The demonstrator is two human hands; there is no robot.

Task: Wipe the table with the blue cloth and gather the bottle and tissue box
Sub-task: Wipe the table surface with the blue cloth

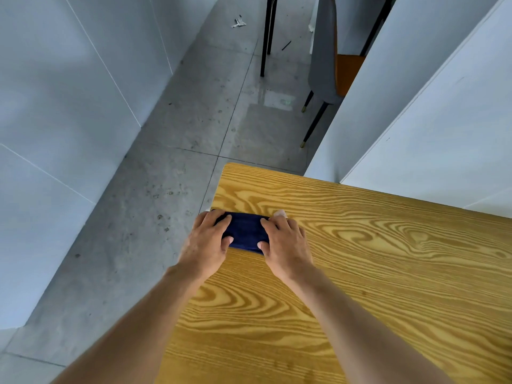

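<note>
- No writing, label, brand, number or sign can be read anywhere in view.
- blue cloth (245, 231): plain, no tag or print showing.
- table (388, 273): wood grain only.
- wall panels (69, 106) and floor (194, 120): unmarked.

Bright, even daylight, glare patch on the floor (277, 99), wide-angle bending at edges, perhaps slightly soft.

Left hand (206, 241) and right hand (286, 243) (fingers curled) grip blue cloth (245, 231).
</note>
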